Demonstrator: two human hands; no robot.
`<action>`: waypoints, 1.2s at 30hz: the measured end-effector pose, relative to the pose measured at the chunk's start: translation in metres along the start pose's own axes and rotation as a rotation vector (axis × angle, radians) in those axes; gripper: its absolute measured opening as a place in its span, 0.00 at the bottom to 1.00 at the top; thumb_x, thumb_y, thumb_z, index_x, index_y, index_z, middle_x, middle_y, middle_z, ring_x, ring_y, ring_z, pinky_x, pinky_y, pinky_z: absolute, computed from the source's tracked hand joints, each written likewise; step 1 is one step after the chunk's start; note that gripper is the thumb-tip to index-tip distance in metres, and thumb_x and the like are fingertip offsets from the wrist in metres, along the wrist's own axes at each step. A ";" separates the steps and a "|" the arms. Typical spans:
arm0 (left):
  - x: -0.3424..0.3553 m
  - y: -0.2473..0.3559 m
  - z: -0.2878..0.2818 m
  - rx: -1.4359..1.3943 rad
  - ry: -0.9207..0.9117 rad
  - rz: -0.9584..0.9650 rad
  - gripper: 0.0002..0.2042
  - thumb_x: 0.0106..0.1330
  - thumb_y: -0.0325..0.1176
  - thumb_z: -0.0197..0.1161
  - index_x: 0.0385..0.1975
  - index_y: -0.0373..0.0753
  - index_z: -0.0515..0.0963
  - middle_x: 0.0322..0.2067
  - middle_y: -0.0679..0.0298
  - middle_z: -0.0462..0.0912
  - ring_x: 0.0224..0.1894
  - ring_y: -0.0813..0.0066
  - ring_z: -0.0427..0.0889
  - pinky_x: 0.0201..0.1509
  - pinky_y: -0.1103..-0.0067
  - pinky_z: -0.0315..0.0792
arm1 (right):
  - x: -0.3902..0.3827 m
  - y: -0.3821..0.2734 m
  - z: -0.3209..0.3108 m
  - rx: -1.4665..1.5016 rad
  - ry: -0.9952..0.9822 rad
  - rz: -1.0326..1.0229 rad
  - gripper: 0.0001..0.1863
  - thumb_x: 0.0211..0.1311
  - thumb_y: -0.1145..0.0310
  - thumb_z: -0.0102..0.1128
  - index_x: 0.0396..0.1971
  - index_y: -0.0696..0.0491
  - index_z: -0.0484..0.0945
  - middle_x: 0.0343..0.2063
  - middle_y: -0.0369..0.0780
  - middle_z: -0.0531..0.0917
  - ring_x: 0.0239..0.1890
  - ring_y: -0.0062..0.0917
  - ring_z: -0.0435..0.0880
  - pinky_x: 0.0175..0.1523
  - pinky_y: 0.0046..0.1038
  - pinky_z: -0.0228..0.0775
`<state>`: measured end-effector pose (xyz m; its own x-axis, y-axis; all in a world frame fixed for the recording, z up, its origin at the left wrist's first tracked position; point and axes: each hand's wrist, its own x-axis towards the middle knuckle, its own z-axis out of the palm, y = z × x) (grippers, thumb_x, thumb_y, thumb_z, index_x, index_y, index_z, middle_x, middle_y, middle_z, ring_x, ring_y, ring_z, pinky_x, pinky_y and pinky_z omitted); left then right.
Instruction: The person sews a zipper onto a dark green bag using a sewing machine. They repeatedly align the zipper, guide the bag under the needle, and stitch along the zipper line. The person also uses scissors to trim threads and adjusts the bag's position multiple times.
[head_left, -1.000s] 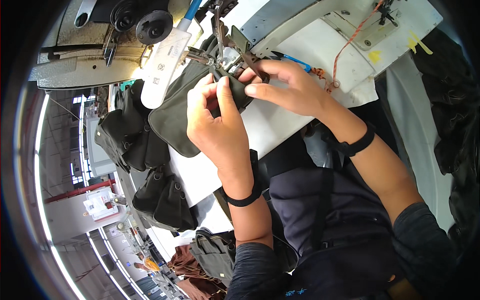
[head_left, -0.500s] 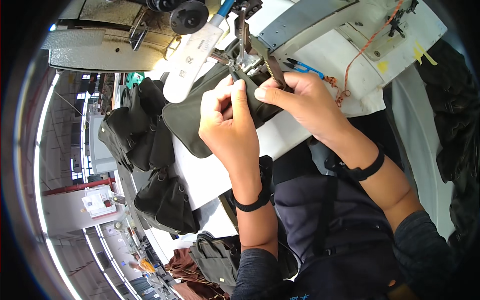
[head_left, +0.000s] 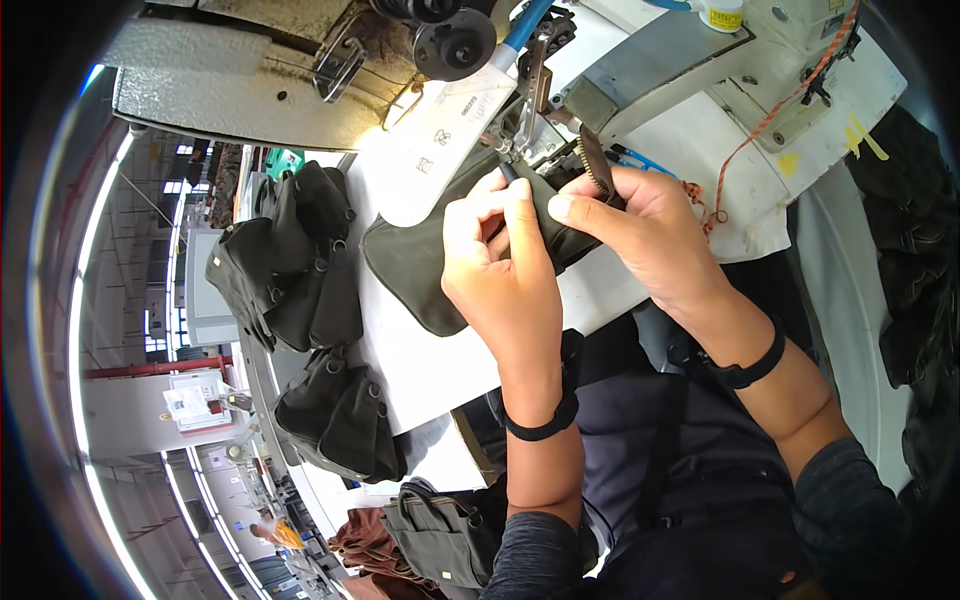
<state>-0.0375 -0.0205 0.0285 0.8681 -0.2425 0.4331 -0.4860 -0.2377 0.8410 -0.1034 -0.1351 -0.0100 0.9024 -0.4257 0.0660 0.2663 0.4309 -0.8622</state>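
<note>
Both hands have crept closer under the sewing machine [head_left: 560, 90]; left hand [head_left: 505, 265] and right hand [head_left: 640, 230] pinch the olive fabric piece [head_left: 420, 265], zipper [head_left: 598, 165] unsewn, finished pouches [head_left: 290, 260] stacked aside.

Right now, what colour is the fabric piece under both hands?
Dark olive-green fabric piece, plain, seen best in the head view.

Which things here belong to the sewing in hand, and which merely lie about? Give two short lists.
In use: left hand; right hand; dark fabric piece both hands grip; its zipper strip; sewing machine.

Lying about: finished dark pieces stacked at the left; second pile; olive bag below.
</note>
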 end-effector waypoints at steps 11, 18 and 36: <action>0.004 -0.013 0.006 -0.067 -0.006 0.048 0.04 0.76 0.23 0.66 0.42 0.29 0.80 0.56 0.43 0.87 0.48 0.70 0.91 0.51 0.78 0.83 | 0.008 -0.004 0.000 -0.045 0.004 -0.005 0.06 0.72 0.73 0.69 0.42 0.59 0.88 0.37 0.30 0.85 0.41 0.11 0.78 0.48 0.19 0.71; 0.010 -0.025 0.005 -0.088 0.002 0.098 0.06 0.76 0.23 0.65 0.46 0.28 0.81 0.55 0.43 0.87 0.49 0.68 0.91 0.52 0.77 0.83 | 0.013 -0.005 0.003 -0.136 0.014 -0.034 0.06 0.71 0.73 0.70 0.42 0.60 0.88 0.37 0.30 0.86 0.40 0.11 0.79 0.48 0.19 0.71; -0.008 -0.027 -0.021 0.506 -0.080 0.652 0.17 0.70 0.21 0.68 0.57 0.36 0.82 0.63 0.52 0.83 0.64 0.52 0.82 0.70 0.61 0.73 | 0.018 0.015 -0.029 -0.256 -0.084 -0.172 0.13 0.70 0.67 0.69 0.47 0.60 0.86 0.36 0.34 0.87 0.41 0.14 0.79 0.48 0.23 0.72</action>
<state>-0.0294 0.0082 0.0089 0.3961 -0.5397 0.7429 -0.8926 -0.4160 0.1737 -0.0931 -0.1599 -0.0363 0.8789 -0.4036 0.2541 0.3336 0.1395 -0.9323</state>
